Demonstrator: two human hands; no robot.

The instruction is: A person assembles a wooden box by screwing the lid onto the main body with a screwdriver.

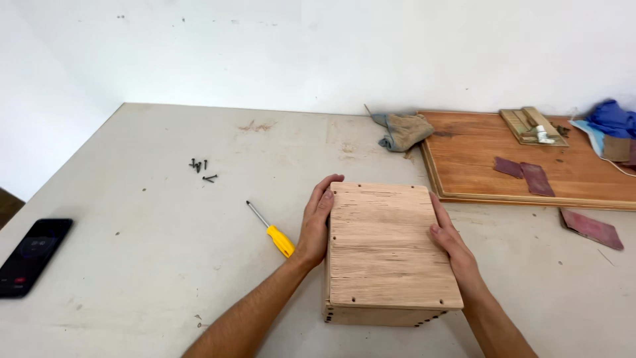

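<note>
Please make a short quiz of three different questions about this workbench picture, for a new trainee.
1. True or false: both hands grip the wooden box.
2. The tool beside the left hand is a: A) hammer B) screwdriver C) saw
3. What small dark items lie beyond the screwdriver on the table?

Key: 1 true; the right hand holds the opposite side. 2 B, yellow handle. 3 Loose screws.

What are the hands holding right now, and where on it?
Both hold the wooden box by its sides: the left hand against the left side, the right hand against the right side, near the top panel's edges.
</note>
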